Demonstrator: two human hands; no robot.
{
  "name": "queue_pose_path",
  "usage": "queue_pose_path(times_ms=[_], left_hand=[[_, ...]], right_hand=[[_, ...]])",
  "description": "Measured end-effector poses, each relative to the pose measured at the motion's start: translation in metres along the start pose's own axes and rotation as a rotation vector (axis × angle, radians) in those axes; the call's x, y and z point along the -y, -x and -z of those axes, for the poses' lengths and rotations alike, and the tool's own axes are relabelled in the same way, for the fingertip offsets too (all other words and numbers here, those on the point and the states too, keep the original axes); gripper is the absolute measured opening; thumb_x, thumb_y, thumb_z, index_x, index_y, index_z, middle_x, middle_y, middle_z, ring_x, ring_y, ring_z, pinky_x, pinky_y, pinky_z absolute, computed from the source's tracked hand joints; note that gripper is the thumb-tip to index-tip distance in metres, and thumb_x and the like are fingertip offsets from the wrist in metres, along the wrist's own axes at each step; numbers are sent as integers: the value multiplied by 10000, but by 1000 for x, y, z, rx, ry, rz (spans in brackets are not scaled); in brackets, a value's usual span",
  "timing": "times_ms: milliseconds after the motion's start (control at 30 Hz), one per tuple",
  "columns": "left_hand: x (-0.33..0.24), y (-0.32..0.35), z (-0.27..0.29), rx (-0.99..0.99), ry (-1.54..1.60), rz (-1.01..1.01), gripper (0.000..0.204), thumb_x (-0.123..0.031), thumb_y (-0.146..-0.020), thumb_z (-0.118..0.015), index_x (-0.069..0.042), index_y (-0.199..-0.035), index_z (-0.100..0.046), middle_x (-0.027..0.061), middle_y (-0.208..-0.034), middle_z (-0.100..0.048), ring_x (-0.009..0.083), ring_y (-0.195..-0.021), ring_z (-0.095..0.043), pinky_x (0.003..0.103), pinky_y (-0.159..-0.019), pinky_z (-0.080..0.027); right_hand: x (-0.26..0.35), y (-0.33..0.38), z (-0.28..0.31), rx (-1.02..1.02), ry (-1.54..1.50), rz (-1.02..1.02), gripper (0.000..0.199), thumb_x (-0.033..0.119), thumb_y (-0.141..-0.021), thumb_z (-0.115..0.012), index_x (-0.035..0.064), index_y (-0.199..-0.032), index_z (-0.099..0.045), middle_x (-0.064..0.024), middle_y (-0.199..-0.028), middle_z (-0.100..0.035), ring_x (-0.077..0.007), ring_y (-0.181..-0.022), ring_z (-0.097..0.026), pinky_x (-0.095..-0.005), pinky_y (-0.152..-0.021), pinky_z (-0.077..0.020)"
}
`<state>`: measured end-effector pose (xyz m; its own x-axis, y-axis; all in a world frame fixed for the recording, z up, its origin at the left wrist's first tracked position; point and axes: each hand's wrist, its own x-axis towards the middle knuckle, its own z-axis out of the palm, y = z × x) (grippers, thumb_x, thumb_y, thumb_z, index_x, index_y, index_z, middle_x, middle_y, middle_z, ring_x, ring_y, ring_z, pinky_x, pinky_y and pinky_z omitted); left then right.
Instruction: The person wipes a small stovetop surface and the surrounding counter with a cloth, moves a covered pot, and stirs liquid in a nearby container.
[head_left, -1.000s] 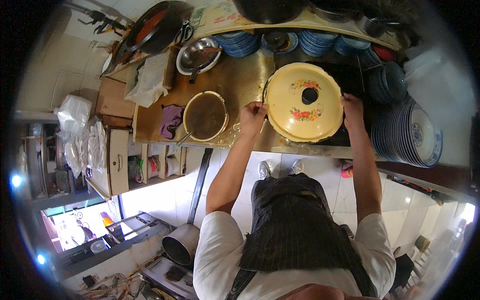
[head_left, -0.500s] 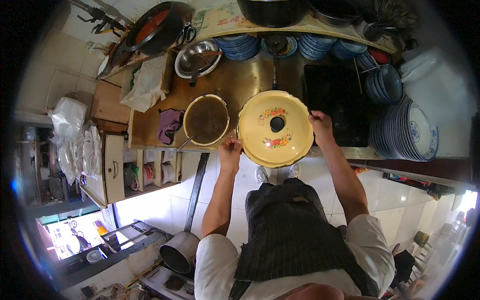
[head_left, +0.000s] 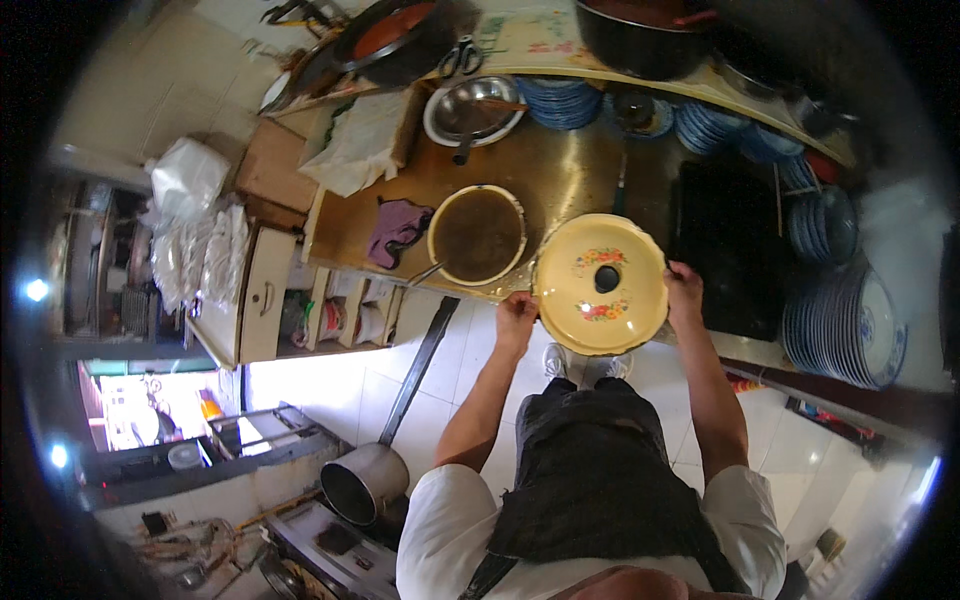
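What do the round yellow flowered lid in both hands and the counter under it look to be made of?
The round yellow flowered lid looks like enamelled metal: a glossy, even coat with painted flowers and a dark centre knob, though glazed ceramic can't be ruled out. The counter looks like sheet metal with a brassy, worn shine that throws back light. The left hand and right hand grip the lid's rim.

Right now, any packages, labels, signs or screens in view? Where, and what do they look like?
White plastic bag: far left, bulging, on the side cabinet.
Clear wrapped packs: below the bag, stacked on the cabinet top.
Brown cardboard box: left end of the counter, flat.
No signs or screens visible.
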<state>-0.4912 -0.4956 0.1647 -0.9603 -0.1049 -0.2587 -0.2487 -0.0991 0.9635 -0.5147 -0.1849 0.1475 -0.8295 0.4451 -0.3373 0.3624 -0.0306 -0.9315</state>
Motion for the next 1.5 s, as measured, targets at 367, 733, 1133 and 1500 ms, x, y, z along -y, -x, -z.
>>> queue_pose_path(times_ms=[367, 733, 1133, 1500], left_hand=[[18, -3, 10, -31, -118, -67, 96, -91, -848, -590, 3, -849, -572, 17, -722, -573, 87, -605, -502, 232, -540, -420], [-117, -64, 243, -105, -878, -341, 109, 4, -759, -530, -22, -813, -621, 126, -685, -610, 209, -603, -591, 326, -568, -472], [-19, -210, 284, 36, -1308, -508, 311, -105, -751, -585, -115, -1059, -544, 136, -1084, -497, 395, -1020, -431, 505, -813, -407], [38, -20, 113, 317, -1232, -778, 337, -174, -754, -601, -69, -1068, -537, 167, -1267, -444, 358, -1201, -376, 510, -983, -231]], right_hand=[[1, -6, 4, 186, -136, -37, 307, 131, -807, -606, -39, -1060, -570, -105, -984, -609, -184, -861, -571, -293, -779, -445], [-4, 67, 58, -207, -43, 261, 288, 43, -824, -572, 74, -1111, -566, -3, -928, -595, -76, -736, -526, -205, -648, -431], [-112, 284, 61, -582, 16, -141, 178, -5, -789, -514, 1, -958, -568, -17, -716, -538, -76, -572, -475, -217, -511, -412], [-161, 269, 83, -365, 26, -279, 197, 13, -802, -523, -13, -992, -569, -36, -721, -559, -92, -560, -487, -238, -494, -422]])
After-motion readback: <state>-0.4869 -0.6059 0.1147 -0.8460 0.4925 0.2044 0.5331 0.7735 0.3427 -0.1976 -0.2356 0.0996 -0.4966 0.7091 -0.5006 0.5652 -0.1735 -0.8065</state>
